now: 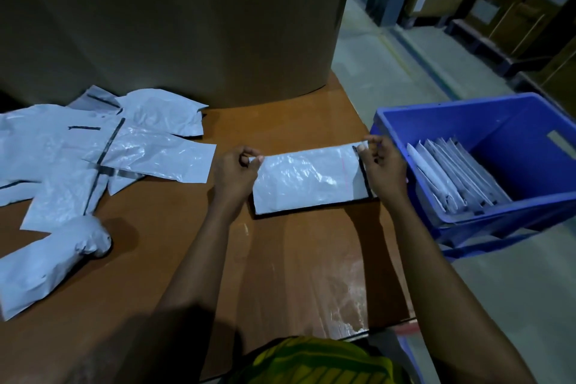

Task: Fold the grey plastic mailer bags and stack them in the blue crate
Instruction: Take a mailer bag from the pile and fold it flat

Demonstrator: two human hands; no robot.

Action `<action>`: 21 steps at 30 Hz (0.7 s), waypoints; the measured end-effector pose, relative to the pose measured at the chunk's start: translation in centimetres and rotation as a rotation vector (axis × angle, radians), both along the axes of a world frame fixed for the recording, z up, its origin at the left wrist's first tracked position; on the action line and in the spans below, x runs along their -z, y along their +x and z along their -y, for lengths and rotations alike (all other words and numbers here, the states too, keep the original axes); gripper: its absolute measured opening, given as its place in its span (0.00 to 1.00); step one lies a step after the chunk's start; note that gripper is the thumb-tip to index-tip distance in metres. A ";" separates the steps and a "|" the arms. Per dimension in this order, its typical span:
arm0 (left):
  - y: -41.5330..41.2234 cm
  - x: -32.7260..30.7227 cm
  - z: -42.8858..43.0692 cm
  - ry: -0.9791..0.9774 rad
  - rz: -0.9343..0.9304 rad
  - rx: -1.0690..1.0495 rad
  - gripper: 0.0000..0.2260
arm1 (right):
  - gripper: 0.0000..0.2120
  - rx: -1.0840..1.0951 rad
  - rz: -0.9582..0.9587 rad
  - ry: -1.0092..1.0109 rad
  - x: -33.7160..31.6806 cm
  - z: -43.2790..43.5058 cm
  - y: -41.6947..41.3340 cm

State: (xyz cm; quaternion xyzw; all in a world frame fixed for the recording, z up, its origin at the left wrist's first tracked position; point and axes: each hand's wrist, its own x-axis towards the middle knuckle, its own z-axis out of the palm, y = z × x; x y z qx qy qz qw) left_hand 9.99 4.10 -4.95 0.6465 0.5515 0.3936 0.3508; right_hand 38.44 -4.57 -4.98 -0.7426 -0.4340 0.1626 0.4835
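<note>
Cardboard box [174,25] fills the far side of my view, standing on the brown table [280,259]. Off the table's right edge sits the blue crate [461,121], with folded mailers [452,178] standing on edge in a row along its near-left side. Loose mailers [93,150] lie overlapped and flat on the table's left.

The mailer [308,178] I am working on lies mid-table, just left of the crate. Its long axis runs left to right, roughly parallel to my chest. The end with the dark strip points right, toward the crate. Its near edge rests on the table, and the far edge looks slightly raised.

My left hand [233,171] pinches the far left corner between thumb and fingertips. My right hand [383,165] pinches the far right corner the same way, so the bag spans the gap between both grips.

I judge this to be the fold step. The right hand is much nearer the crate, almost against its left wall. The transfer should therefore be a short sideways carry to the right, with the bag turned on edge to match the row.
</note>
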 end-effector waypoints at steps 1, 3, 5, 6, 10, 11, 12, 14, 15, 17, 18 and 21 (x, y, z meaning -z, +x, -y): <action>0.1 1.1 0.0 -0.009 -0.061 0.009 0.01 | 0.15 -0.015 0.041 -0.070 0.9 0.1 -0.1; 0.5 3.1 0.2 0.053 -0.267 0.017 0.10 | 0.19 -0.038 0.258 -0.149 2.5 0.4 -0.5; 1.6 4.5 1.0 0.153 -0.391 0.060 0.19 | 0.20 -0.094 0.456 -0.152 3.5 0.7 -1.6; 2.4 4.9 1.8 0.201 -0.435 0.104 0.21 | 0.20 -0.150 0.510 -0.162 3.9 0.7 -2.3; 5.0 6.7 4.5 0.290 -0.682 0.263 0.26 | 0.24 -0.334 0.586 -0.226 5.5 0.8 -4.7; 5.1 7.4 4.8 0.293 -0.719 0.276 0.26 | 0.26 -0.354 0.570 -0.257 5.9 1.0 -5.1; 5.1 8.0 5.1 0.292 -0.743 0.274 0.26 | 0.28 -0.362 0.573 -0.286 6.2 1.4 -5.4; 4.8 8.7 5.4 0.287 -0.779 0.267 0.26 | 0.29 -0.353 0.631 -0.313 6.7 2.2 -5.7; 4.8 8.9 5.4 0.280 -0.793 0.268 0.26 | 0.30 -0.345 0.660 -0.328 6.9 2.5 -5.8; 5.0 8.9 5.3 0.250 -0.805 0.255 0.26 | 0.30 -0.322 0.695 -0.351 7.1 2.5 -5.8; 5.1 8.8 5.1 0.232 -0.808 0.252 0.26 | 0.31 -0.309 0.700 -0.357 7.0 2.3 -5.9; 5.4 8.7 4.7 0.200 -0.821 0.253 0.26 | 0.32 -0.296 0.702 -0.390 7.1 1.8 -5.9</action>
